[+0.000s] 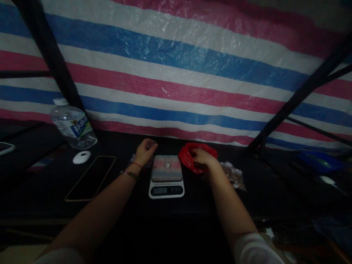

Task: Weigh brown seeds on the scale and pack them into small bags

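A white digital scale (167, 176) lies on the black table, with a small clear object (167, 164) on its platform. Left of the scale, my left hand (145, 151) is closed on a small clear bag. More clear plastic shows beneath that hand. My right hand (202, 157) reaches into an open red plastic bag (187, 156) at the scale's right; its fingertips are hidden inside. Beside the red bag, partly behind my right forearm, lie clear packets (235, 176) with brownish contents.
A large clear bottle (73, 126), a white rounded object (81, 157) and a phone (91, 178) are at the left. A striped sheet (176, 84) hangs behind the table (189, 200). Dark slanted posts stand on both sides. A blue item (320, 161) lies far right.
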Action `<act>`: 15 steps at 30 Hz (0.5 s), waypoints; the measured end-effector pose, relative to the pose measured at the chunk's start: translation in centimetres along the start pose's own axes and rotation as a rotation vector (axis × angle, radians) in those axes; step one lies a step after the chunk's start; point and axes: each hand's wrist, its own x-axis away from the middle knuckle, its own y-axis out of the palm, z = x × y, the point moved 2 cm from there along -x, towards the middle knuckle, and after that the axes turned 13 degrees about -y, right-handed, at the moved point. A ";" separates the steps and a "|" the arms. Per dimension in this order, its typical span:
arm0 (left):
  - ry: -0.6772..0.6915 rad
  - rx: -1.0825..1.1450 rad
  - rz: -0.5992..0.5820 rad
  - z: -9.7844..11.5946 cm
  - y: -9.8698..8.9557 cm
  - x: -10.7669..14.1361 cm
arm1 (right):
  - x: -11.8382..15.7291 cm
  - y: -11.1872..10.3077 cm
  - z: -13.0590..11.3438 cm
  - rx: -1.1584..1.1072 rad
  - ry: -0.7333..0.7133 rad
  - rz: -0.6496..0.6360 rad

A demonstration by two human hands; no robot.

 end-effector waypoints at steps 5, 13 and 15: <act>0.012 -0.001 0.023 -0.5 -0.1 -0.2 | -0.2 1.6 0.0 -0.057 -0.034 0.017; 0.021 -0.021 0.037 -0.7 -0.1 -0.5 | 0.7 1.5 -0.3 -0.090 0.006 0.018; 0.034 -0.023 0.046 -1.0 -0.1 -0.6 | 0.8 1.4 -0.3 -0.088 0.001 0.040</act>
